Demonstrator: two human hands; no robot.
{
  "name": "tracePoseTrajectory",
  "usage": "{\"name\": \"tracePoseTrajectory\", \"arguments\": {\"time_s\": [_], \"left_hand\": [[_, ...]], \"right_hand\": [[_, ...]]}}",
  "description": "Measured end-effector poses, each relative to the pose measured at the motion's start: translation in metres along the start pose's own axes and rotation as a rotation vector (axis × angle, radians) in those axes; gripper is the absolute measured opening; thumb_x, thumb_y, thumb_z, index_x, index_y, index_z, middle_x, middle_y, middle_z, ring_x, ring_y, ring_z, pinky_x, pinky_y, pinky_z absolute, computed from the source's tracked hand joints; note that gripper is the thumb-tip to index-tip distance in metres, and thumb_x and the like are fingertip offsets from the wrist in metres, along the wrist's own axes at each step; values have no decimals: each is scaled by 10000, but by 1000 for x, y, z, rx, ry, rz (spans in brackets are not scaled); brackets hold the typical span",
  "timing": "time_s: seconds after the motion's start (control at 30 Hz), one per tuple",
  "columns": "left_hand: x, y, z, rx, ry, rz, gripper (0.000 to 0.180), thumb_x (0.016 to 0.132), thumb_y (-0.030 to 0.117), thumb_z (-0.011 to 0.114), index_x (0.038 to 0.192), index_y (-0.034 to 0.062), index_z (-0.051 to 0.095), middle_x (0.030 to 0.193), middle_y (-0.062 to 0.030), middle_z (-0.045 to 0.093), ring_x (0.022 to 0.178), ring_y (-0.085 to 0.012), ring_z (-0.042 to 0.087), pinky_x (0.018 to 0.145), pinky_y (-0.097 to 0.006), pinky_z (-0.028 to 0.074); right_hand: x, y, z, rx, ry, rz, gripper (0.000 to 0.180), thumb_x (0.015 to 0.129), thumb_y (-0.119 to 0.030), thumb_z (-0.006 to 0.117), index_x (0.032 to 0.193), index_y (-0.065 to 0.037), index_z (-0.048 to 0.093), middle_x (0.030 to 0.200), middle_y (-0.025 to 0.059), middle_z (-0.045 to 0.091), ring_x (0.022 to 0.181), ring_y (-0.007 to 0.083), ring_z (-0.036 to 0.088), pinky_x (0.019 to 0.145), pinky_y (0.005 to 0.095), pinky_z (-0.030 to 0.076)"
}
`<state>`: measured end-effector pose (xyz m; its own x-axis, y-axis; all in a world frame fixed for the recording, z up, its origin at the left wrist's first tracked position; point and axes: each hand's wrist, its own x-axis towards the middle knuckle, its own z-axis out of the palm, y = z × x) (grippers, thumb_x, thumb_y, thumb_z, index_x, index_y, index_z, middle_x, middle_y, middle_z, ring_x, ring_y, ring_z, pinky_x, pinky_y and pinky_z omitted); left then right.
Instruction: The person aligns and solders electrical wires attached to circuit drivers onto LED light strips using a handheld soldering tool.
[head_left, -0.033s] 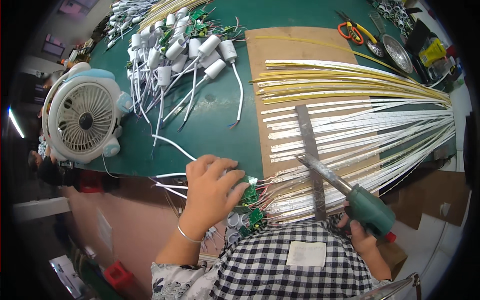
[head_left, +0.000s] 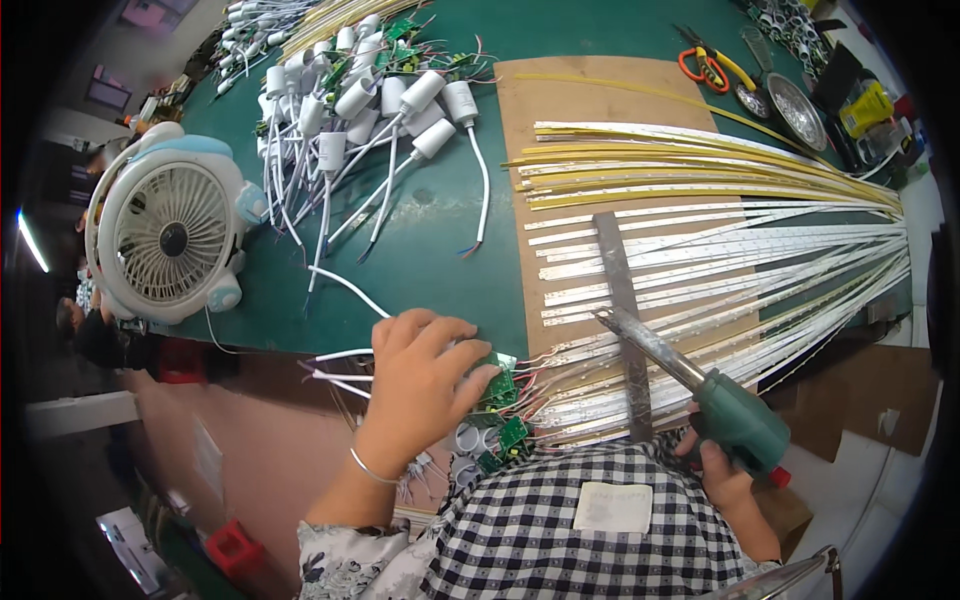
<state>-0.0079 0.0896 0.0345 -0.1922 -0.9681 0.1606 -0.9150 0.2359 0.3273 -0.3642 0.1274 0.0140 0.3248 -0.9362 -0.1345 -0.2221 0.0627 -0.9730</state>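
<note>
My left hand curls over a green circuit board, thumb and fingers closed on its edge, and its palm hides part of what lies beneath. Thin red and white wires run from the boards to the ends of white LED strips. My right hand grips a green-handled soldering iron, mostly hidden behind the handle. The iron's tip hovers beside a flat grey metal bar lying across the strips. More boards and white cylindrical housings sit below my left hand, near the checked apron.
White cylindrical housings with cables are heaped at the back left. A white fan stands at the left. A brown board lies under yellow and white strips. Pliers and a metal dish are at the far right.
</note>
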Motion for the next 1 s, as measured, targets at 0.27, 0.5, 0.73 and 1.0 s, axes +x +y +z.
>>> {"name": "tracePoseTrajectory", "arguments": {"time_s": [0.27, 0.5, 0.73, 1.0], "left_hand": [[125, -96, 7, 388, 331, -46, 706, 725, 210, 731, 1385, 149, 489, 1292, -126, 554, 1175, -361, 500, 998, -468, 384], [140, -167, 16, 496, 388, 100, 650, 788, -40, 539, 1394, 197, 524, 1108, -53, 610, 851, -288, 520, 833, -374, 466], [78, -161, -5, 347, 223, 230, 653, 747, -53, 572, 1361, 170, 562, 1048, -33, 637, 875, -258, 530, 842, -342, 469], [67, -149, -48, 459, 60, 126, 652, 697, 58, 619, 1328, 219, 584, 1220, -63, 573, 1132, -278, 512, 1009, -425, 340]], "right_hand": [[3, -11, 8, 6, 103, 6, 530, 954, -277, 584, 1335, 63, 441, 1190, 153, 613, 723, 160, 621, 665, 284, 493], [3, -3, 6, 100, 166, 8, 518, 963, -267, 571, 1345, 55, 435, 1204, 153, 605, 730, 155, 619, 671, 284, 498], [9, 2, 5, 88, 138, 22, 525, 963, -285, 569, 1324, 75, 443, 1178, 142, 607, 728, 160, 620, 684, 301, 503], [14, 0, 10, 154, 174, -21, 481, 922, -159, 583, 1311, 89, 448, 1178, 191, 621, 680, 182, 624, 664, 306, 525]]}}
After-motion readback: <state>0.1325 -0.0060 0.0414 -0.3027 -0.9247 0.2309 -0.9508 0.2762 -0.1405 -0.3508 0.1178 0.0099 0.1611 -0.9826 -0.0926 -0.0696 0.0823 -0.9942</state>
